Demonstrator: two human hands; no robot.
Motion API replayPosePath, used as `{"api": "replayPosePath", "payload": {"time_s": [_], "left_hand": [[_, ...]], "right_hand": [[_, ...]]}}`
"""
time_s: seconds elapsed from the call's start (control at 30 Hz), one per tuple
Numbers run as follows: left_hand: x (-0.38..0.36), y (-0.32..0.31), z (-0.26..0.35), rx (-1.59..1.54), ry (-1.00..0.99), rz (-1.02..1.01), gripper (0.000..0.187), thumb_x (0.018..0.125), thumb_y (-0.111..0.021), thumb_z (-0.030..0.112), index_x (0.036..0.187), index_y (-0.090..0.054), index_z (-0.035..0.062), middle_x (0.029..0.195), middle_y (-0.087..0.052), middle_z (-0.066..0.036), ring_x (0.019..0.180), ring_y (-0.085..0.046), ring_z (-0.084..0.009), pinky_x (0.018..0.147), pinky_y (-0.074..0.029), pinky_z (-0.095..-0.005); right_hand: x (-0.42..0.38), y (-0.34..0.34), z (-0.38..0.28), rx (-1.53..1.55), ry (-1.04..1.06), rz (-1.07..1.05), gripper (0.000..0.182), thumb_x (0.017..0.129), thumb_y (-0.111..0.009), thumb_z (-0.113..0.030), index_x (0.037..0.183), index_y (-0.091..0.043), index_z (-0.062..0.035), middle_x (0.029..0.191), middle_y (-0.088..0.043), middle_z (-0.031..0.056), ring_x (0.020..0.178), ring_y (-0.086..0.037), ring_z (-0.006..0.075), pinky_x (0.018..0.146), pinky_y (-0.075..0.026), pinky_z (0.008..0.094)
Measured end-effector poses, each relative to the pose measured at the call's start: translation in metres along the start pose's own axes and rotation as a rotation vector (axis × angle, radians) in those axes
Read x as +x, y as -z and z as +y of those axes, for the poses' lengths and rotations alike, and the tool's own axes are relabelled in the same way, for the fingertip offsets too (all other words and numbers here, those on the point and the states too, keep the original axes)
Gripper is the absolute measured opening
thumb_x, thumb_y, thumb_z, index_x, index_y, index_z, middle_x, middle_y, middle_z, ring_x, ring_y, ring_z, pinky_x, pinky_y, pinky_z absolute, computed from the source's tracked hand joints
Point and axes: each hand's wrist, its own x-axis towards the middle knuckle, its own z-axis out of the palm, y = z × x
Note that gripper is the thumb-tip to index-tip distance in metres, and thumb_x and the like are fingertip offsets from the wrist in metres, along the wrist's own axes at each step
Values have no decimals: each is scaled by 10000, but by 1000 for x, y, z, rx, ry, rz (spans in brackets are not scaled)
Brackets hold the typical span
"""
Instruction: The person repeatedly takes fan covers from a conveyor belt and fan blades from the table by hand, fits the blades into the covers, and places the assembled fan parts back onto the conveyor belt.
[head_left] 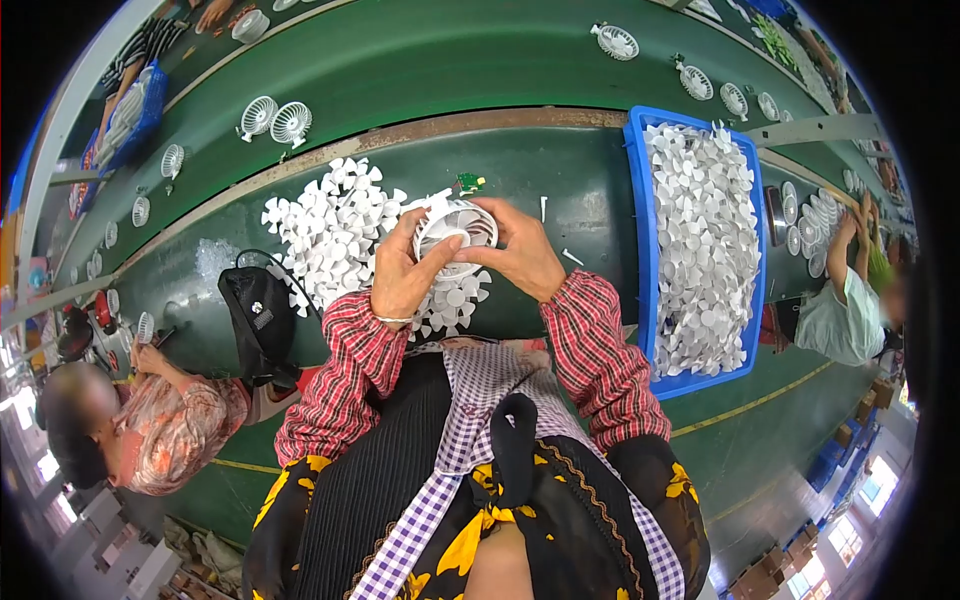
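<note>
Between my two hands is a white fan housing (481,226), its round ribbed frame facing up. My left hand (402,272) grips its left side, with the thumb pressed onto the middle. On the right rim, my right hand (524,254) closes its fingers and thumb. A small green circuit board (470,184) shows just beyond the housing's top edge. Loose white fan blades (335,222) lie heaped to the left of my hands, and more blades (450,302) lie below them. What sits inside the housing is partly covered by my thumbs.
A blue crate (640,240) full of white fan blades stands at right. Fan housings (291,124) rest on the green conveyor belt (450,75) beyond the bench. A black bag (258,315) and clear plastic bits (215,258) lie left. Co-workers sit on both sides.
</note>
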Motion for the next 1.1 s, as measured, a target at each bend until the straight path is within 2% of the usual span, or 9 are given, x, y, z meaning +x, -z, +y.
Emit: {"api": "replayPosePath", "payload": {"time_s": [0.17, 0.53, 0.7, 0.83, 0.9, 0.93, 0.97, 1.0, 1.1], "left_hand": [[-4, -2, 6, -21, 25, 19, 393, 806, -658, 110, 1121, -490, -55, 947, -604, -101, 830, -571, -122, 713, -466, -234], [3, -7, -1, 242, -81, 160, 309, 756, -672, 91, 1017, -550, -20, 833, -625, -115, 754, -585, -151, 672, -462, -263], [31, -11, -29, 41, -11, 211, 276, 761, -648, 35, 1010, -548, -26, 823, -630, -115, 743, -575, -125, 677, -462, -252], [92, 2, -67, 290, -42, 143, 378, 774, -682, 193, 1060, -553, -18, 881, -629, -102, 803, -580, -167, 708, -477, -284], [148, 22, -79, 44, -20, 27, 411, 793, -670, 260, 1071, -543, -15, 910, -624, -98, 788, -587, -175, 698, -481, -293], [168, 30, -62, -89, 211, 115, 444, 807, -655, 309, 1068, -534, -29, 942, -611, -84, 810, -589, -181, 725, -482, -307], [198, 57, -64, 79, 146, 105, 480, 806, -647, 357, 1050, -536, -40, 943, -603, -99, 826, -584, -203, 747, -483, -335], [231, 89, -91, 459, -137, 319, 520, 785, -656, 393, 1051, -537, -38, 959, -608, -152, 873, -590, -252, 772, -480, -367], [285, 183, -116, 1177, -78, 486, 706, 679, -715, 461, 1145, -498, -23, 1132, -543, -236, 1067, -508, -376, 896, -414, -439]], "right_hand": [[2, -3, 9, 234, -70, -80, 509, 699, -745, -119, 1126, -507, 22, 997, -611, 84, 882, -575, 109, 749, -481, 246], [12, -2, 4, 368, -205, -86, 432, 682, -737, -12, 1072, -565, 53, 964, -621, 73, 857, -581, 113, 729, -493, 244], [36, -4, 35, 350, -231, -44, 406, 652, -758, -31, 1012, -589, 47, 893, -631, 59, 792, -573, 87, 697, -478, 231], [82, 18, 62, 292, -227, -52, 333, 678, -742, -77, 972, -610, 9, 854, -640, 46, 770, -566, 76, 686, -476, 247], [122, 31, 71, 183, -221, 71, 296, 674, -746, -77, 931, -620, 2, 852, -645, 48, 756, -578, 97, 683, -478, 263], [147, 43, 80, 262, -228, 137, 298, 674, -744, -68, 938, -627, 7, 859, -650, 54, 756, -587, 108, 677, -480, 271], [172, 59, 79, 347, -245, 203, 304, 675, -745, -60, 945, -630, 17, 866, -652, 63, 760, -592, 115, 683, -478, 270], [196, 75, 87, 460, -250, 285, 305, 683, -739, -52, 957, -628, 25, 877, -651, 69, 764, -598, 123, 697, -473, 265], [240, 124, 104, 602, -230, 368, 350, 773, -685, -116, 1061, -570, 47, 964, -618, 85, 866, -585, 142, 760, -485, 262]]}}
